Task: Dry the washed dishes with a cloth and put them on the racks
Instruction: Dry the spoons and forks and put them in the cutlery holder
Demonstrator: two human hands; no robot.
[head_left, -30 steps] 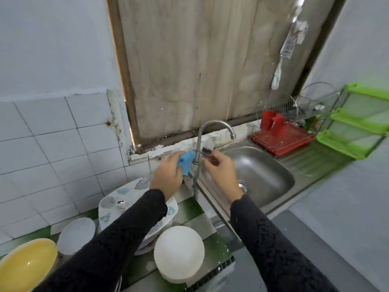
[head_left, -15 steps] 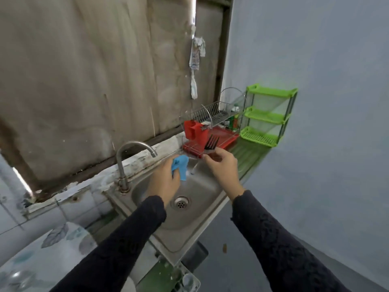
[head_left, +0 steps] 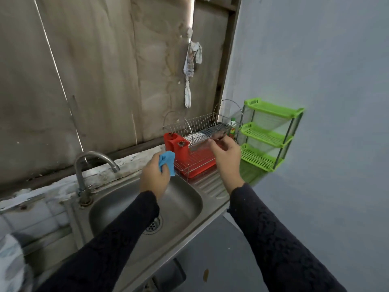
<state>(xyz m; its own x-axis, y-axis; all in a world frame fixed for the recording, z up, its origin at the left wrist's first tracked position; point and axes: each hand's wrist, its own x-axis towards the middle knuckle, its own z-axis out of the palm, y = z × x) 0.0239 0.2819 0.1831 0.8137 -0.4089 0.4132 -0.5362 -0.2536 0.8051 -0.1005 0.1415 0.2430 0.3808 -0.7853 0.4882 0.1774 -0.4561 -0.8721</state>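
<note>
2-handed work over 1 steel sink (head_left: pixel 185 199). Gripping 1 blue cloth (head_left: pixel 167 163) bunched in the left hand (head_left: pixel 154 180), with the fingers curled round it, and holding it above the basin's far right corner, just beside the rack's left end.

Pinching 1 small dark utensil (head_left: pixel 220 134) between thumb and fingertips of the right hand (head_left: pixel 227 157). Holding it up in front of the upper tier of 1 wire dish rack (head_left: pixel 202 125), near its right end. Too blurred for naming, or for telling whether touching the wires.

Counting on the rack: 1 red drip tray (head_left: pixel 197 165) underneath and 2 red cutlery cups (head_left: pixel 181 151) at the left end, standing side by side. Seeing 1 green shelf unit (head_left: pixel 271 135) of 3 tiers just right of the rack, against the blue-grey wall, and 1 green-capped bottle (head_left: pixel 232 126) showing between rack and shelf.

Noting 1 curved tap (head_left: pixel 92 161) at the sink's back left and 1 drain (head_left: pixel 153 225) in the basin, partly hidden by the left sleeve. Also noting 1 rag (head_left: pixel 192 66) hanging on the board wall above the rack, and 1 patterned plate (head_left: pixel 10 262) cut off by the lower left corner.

Finding open room in the basin below the left hand and on the ribbed draining board (head_left: pixel 208 184) between basin and rack. Crossing the counter's front edge with both forearms, with bare floor beyond it to the right.
</note>
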